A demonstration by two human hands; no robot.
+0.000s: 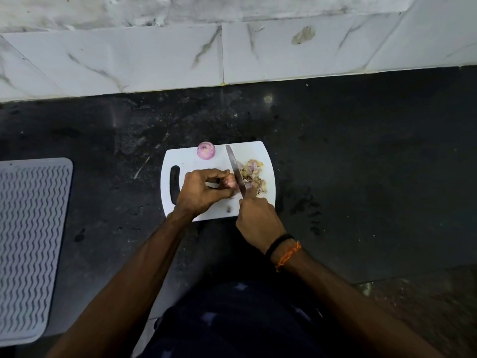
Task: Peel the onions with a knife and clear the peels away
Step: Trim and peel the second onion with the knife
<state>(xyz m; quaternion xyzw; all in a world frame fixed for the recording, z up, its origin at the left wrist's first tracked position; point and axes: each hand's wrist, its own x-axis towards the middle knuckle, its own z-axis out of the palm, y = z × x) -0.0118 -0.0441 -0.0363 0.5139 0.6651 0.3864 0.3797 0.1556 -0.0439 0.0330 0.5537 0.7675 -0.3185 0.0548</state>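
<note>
**White board, second onion under the blade**

Purple-skinned, the unpeeled onion [230, 182] sat mid-board [191, 161], pinched in the left hand [200, 191]. The right hand [258, 218] gripped the knife [235, 169], its blade resting against the onion. A peeled onion [206, 150] waited at the board's far edge, peels [254, 173] piled to the right. Trimming seemed underway; next, lifting the skin cleanly.
</note>
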